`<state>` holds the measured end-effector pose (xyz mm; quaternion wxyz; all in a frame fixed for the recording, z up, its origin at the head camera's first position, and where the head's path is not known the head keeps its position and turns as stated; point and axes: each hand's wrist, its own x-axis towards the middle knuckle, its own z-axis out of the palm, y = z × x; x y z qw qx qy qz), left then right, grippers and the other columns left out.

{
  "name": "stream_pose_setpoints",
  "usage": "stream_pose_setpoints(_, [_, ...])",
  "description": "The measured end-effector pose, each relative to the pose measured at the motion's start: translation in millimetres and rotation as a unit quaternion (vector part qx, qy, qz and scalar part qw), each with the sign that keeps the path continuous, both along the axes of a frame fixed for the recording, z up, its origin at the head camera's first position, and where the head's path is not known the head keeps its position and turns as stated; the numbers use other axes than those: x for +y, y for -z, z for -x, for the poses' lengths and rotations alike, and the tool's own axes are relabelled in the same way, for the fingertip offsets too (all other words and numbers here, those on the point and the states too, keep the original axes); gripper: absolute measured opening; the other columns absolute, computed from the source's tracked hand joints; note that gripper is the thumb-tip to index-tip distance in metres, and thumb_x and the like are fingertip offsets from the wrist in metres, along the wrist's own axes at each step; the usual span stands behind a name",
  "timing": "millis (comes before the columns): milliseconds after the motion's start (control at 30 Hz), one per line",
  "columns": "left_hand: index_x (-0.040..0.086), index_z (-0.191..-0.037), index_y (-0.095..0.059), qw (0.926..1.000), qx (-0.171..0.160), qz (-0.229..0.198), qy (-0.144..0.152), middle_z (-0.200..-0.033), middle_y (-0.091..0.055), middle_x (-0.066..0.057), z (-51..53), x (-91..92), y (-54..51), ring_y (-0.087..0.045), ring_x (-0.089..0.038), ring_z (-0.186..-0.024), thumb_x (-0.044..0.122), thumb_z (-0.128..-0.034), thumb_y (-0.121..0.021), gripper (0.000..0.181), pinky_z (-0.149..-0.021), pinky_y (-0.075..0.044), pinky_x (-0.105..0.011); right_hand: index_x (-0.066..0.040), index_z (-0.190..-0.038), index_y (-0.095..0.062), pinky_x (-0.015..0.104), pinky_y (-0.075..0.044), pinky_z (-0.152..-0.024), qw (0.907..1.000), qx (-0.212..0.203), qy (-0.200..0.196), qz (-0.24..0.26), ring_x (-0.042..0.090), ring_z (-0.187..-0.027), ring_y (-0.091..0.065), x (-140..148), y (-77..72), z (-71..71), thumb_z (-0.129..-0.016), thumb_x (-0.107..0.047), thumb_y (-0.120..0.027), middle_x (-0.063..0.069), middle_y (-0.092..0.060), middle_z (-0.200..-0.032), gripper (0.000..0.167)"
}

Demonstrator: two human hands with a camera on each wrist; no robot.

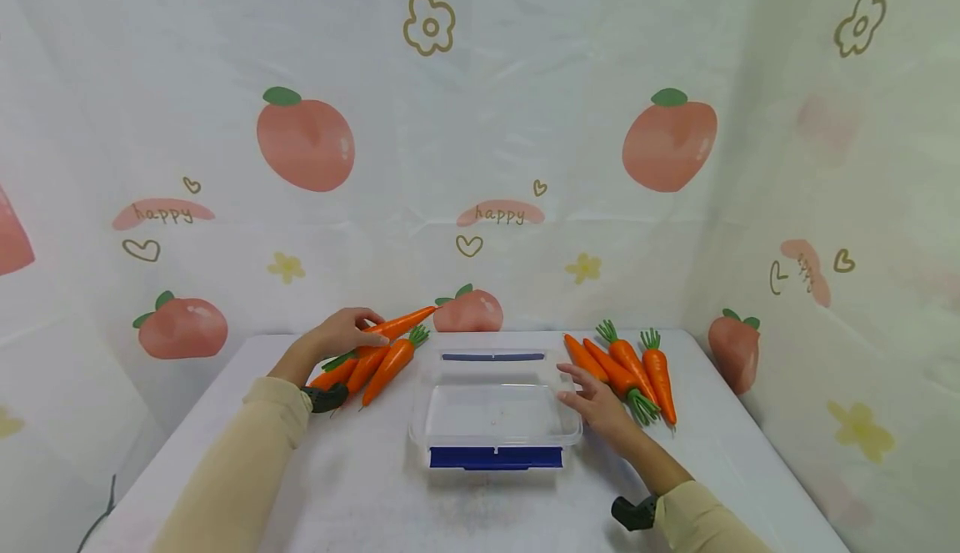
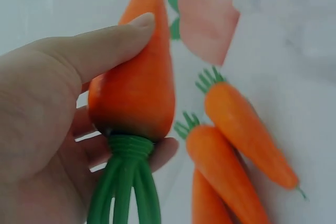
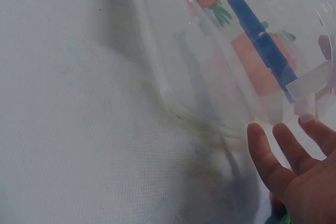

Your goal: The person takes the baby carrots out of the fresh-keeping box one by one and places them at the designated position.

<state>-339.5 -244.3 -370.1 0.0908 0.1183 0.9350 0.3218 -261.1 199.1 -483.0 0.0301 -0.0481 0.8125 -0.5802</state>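
My left hand (image 1: 339, 336) grips an orange carrot (image 2: 137, 85) with a green stem, its tip pointing up and right in the head view. The thumb lies across the carrot, with fingers behind it. Other carrots (image 2: 244, 129) lie on the table just below that hand. A clear plastic box (image 1: 495, 439) with blue latches stands in the middle. My right hand (image 1: 603, 415) is at the box's right side, its fingers spread and slightly bent, holding nothing. In the right wrist view its fingertips are close to the box wall (image 3: 226, 77); contact is hard to tell.
Several more carrots (image 1: 656, 374) lie to the right of the box, beyond my right hand. The white table (image 1: 360, 486) ends at a printed cloth backdrop (image 1: 375, 244) behind and at the sides. A dark cable (image 1: 108, 503) hangs at the lower left.
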Motion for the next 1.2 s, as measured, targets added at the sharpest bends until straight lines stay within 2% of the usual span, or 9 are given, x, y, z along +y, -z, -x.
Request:
stream_pose_setpoints(100, [0.002,-0.124,-0.061,0.9994,0.031,-0.002,-0.016,-0.099,-0.059,-0.013,-2.5,-11.1,6.2,-0.056,-0.025,-0.082,0.032,-0.0875,-0.072,0.048,-0.071,-0.049,-0.034,-0.026,-0.142,-0.051,0.048,-0.052,-0.088,1.0,-0.001,0.002,-0.004,0.04,-0.121,-0.052,-0.2,-0.2,0.1,-0.091,-0.029,-0.069,0.02,-0.035,-0.151,0.054])
stream_pose_setpoints(200, [0.0,-0.126,-0.058,0.9983,0.04,-0.01,-0.041,-0.103,-0.059,-0.017,-4.7,-21.9,14.5,-0.058,-0.027,-0.082,0.031,-0.0887,-0.072,0.051,-0.072,-0.053,-0.034,-0.027,-0.141,-0.051,0.049,-0.051,-0.089,1.0,-0.003,0.005,-0.007,0.04,-0.121,-0.052,-0.4,0.1,0.8,-0.092,-0.026,-0.068,0.019,-0.036,-0.151,0.052])
stream_pose_setpoints(400, [-0.003,-0.13,-0.052,0.9942,0.035,-0.024,-0.099,-0.112,-0.056,-0.023,-13.2,-41.6,28.9,-0.061,-0.032,-0.087,0.031,-0.0908,-0.069,0.055,-0.075,-0.056,-0.038,-0.028,-0.141,-0.051,0.048,-0.052,-0.088,0.9999,-0.003,0.007,-0.013,0.041,-0.12,-0.052,0.6,1.6,1.5,-0.092,-0.027,-0.067,0.018,-0.036,-0.151,0.052])
stream_pose_setpoints(633, [-0.003,-0.132,-0.051,0.9874,0.051,0.013,-0.149,-0.112,-0.056,-0.025,-20.3,-60.2,42.9,-0.056,-0.032,-0.088,0.035,-0.0903,-0.068,0.059,-0.075,-0.052,-0.041,-0.025,-0.142,-0.05,0.049,-0.052,-0.088,1.0,-0.002,0.001,-0.009,0.041,-0.122,-0.051,1.0,1.2,1.5,-0.092,-0.028,-0.067,0.018,-0.035,-0.152,0.053])
stream_pose_setpoints(800, [-0.004,-0.136,-0.047,0.9815,0.031,-0.004,-0.189,-0.119,-0.052,-0.029,-24.3,-71.7,53.2,-0.053,-0.037,-0.095,0.033,-0.0923,-0.066,0.06,-0.081,-0.051,-0.046,-0.028,-0.142,-0.05,0.05,-0.052,-0.088,1.0,-0.005,-0.002,-0.008,0.042,-0.123,-0.05,1.0,0.0,1.2,-0.092,-0.03,-0.068,0.018,-0.034,-0.152,0.053])
stream_pose_setpoints(933, [-0.006,-0.138,-0.044,0.9778,0.021,-0.017,-0.208,-0.12,-0.051,-0.032,-29.2,-78.6,58.5,-0.054,-0.039,-0.097,0.025,-0.0935,-0.061,0.057,-0.081,-0.052,-0.046,-0.029,-0.142,-0.05,0.05,-0.052,-0.088,0.9999,-0.006,0.001,-0.01,0.042,-0.124,-0.049,0.6,0.6,1.5,-0.092,-0.031,-0.068,0.017,-0.035,-0.152,0.054])
stream_pose_setpoints(1067, [-0.008,-0.138,-0.042,0.9762,0.027,-0.022,-0.214,-0.119,-0.051,-0.033,-29.8,-84.5,64.2,-0.055,-0.04,-0.097,0.02,-0.0928,-0.059,0.056,-0.08,-0.053,-0.046,-0.03,-0.142,-0.05,0.051,-0.05,-0.09,0.9999,-0.008,0.004,-0.007,0.042,-0.125,-0.049,1.0,1.5,2.2,-0.091,-0.031,-0.068,0.016,-0.036,-0.151,0.054])
stream_pose_setpoints(1200, [-0.007,-0.139,-0.042,0.9754,0.016,-0.024,-0.218,-0.121,-0.05,-0.033,-30.0,-89.3,70.5,-0.054,-0.041,-0.099,0.019,-0.0923,-0.062,0.057,-0.084,-0.052,-0.048,-0.03,-0.141,-0.05,0.051,-0.051,-0.089,0.9999,-0.008,0.003,-0.009,0.042,-0.125,-0.048,1.4,3.1,2.3,-0.091,-0.031,-0.068,0.016,-0.036,-0.151,0.053])
